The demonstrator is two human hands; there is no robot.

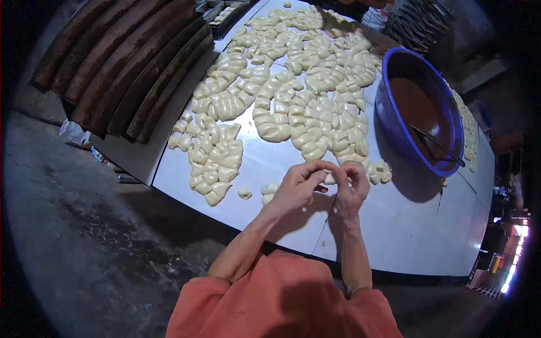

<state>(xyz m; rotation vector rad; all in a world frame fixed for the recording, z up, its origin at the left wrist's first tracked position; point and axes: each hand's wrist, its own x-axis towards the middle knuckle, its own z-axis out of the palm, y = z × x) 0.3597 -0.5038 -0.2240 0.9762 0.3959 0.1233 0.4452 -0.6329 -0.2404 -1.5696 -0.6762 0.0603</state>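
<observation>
Between the fingertips of my left hand (pixel 301 185) and my right hand (pixel 351 188) is a small piece of pale dough (pixel 329 178). Both hands pinch it just above the white tabletop (pixel 389 231), near the table's front edge. Beyond them spreads a wide field of dough pieces (pixel 313 121), glossy and pressed against each other in curved rows. A separate patch of dough pieces (pixel 213 158) lies to the left. One small dough ball (pixel 244 194) sits alone nearer to me, and a few pieces (pixel 269 190) are partly behind my left hand.
A deep blue basin (pixel 389 112) with brown filling (pixel 414 104) and a dark-handled utensil (pixel 437 145) stands at the right. Long, dark curved trays (pixel 127 62) are stacked at the left edge. More dough pieces (pixel 469 127) lie beyond the basin.
</observation>
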